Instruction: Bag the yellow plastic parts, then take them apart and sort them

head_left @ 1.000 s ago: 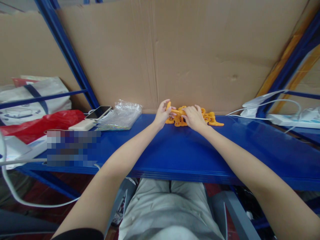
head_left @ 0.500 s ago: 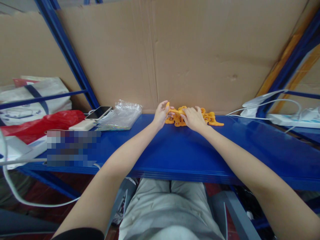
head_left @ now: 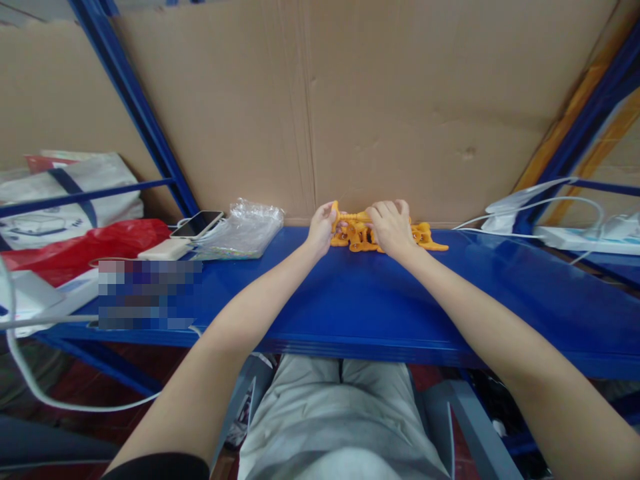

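My left hand [head_left: 321,229] is closed on the flared left end of an orange plastic piece with a ridged, rod-like stem [head_left: 354,217]. Fingers of my right hand [head_left: 393,229] are curled at the stem's right part, hiding that end. Below and around both hands lies a looped orange plastic piece [head_left: 359,240], with rounded openings and a tapering tip pointing right. It rests at the back of the blue tabletop [head_left: 320,300]; whether the stem joins it cannot be made out.
Cardboard [head_left: 390,100] stands upright behind the tabletop. To the left lie a clear plastic bag [head_left: 243,233], a phone [head_left: 197,225], a white block [head_left: 165,250] and a red bag [head_left: 100,240]. At right are white cables and a power strip [head_left: 590,241].
My right hand has slid right along the orange stem, so more of the stem shows between my hands. My left hand stays almost in place, with the flared end more upright.
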The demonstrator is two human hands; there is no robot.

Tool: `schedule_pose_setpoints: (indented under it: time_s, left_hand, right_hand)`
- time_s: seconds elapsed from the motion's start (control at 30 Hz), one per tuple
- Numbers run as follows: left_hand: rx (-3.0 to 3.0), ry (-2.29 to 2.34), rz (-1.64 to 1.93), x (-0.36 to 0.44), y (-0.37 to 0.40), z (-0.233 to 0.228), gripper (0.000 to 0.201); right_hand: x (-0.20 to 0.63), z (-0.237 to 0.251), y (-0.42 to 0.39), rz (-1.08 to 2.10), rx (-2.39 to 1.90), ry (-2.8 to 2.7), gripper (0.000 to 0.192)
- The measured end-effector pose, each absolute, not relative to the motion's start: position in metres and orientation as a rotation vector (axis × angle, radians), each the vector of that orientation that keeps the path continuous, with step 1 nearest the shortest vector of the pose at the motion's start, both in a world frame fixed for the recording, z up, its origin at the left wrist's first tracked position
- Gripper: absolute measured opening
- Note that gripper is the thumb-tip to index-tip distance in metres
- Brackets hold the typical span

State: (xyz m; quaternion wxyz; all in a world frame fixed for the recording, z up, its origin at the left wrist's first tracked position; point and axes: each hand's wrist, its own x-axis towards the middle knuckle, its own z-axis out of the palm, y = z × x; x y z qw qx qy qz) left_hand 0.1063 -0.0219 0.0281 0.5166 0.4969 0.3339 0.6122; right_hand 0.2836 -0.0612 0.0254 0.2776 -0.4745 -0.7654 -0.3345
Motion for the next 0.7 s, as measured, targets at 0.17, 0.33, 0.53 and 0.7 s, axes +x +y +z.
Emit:
schedule_pose_setpoints:
  time_s: [0.17,0.33,0.53,0.7]
  left_hand:
    - [1.169,0.812,1.454,0.107,-0.023,0.029,0.024]
    - [1.195,0.820,1.457,0.102,-0.019,0.027,0.029]
    - [1.217,0.806,1.454,0.100,-0.019,0.028,0.029]
    - [1.184,0.820,1.458,0.098,-0.019,0.029,0.025]
  right_hand:
    - [0.286,0.028,-0.063,-0.894,-1.239,-2.068,0.038]
    - [0.287,0.022,-0.060,-0.870,-1.222,-2.079,0.034]
    - [0.284,0.018,-0.058,-0.832,-1.241,-2.135,0.036]
    - [0.280,0.023,-0.063,-0.833,-1.249,-2.133,0.031]
